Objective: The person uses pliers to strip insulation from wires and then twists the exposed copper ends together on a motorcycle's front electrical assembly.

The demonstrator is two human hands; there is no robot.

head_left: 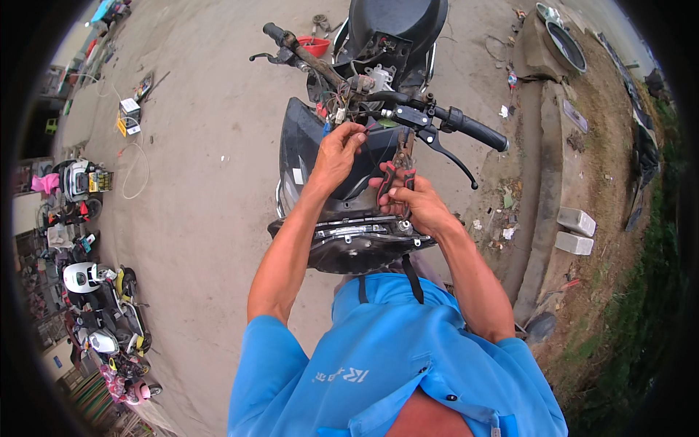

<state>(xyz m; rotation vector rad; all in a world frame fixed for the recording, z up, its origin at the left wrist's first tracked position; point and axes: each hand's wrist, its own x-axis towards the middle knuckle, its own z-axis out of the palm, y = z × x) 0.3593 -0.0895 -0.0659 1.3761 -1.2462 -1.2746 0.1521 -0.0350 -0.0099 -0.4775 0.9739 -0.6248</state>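
2 hands (336,154), 1 pr pliers (402,157), 2 h'bar grips (482,133), 2 levers (453,162), 2 wht blks (574,243)

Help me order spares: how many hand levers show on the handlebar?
2: one lever at the handlebar's end on the picture's left, the other lever towards its right end. No others appear hidden.

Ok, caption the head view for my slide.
Left fingers pinch a thin reddish wire, right fingers grip red-and-black-handled metal pliers, over a black plastic-panelled scooter.

Parked scooters (82,277) line the left; two pale blocks (574,244), perhaps concrete, sit at right.
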